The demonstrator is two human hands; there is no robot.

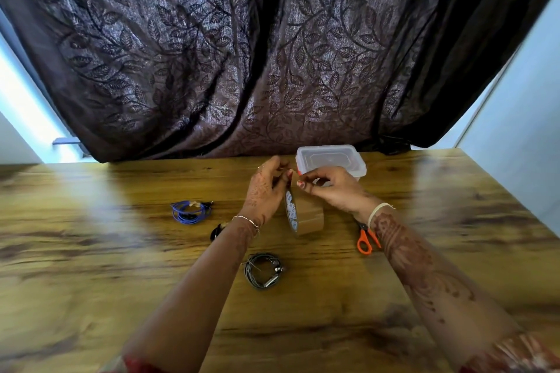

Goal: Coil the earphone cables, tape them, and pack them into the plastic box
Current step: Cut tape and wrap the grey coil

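Two coiled earphone cables lie on the desk: the blue cable off to your left, the grey cable nearest you, between your forearms. Your left grip and right grip both pinch at the top of the brown tape roll, which stands on edge. The plastic box, lid on, sits just behind your right grip. Orange scissors lie beside your right wrist.
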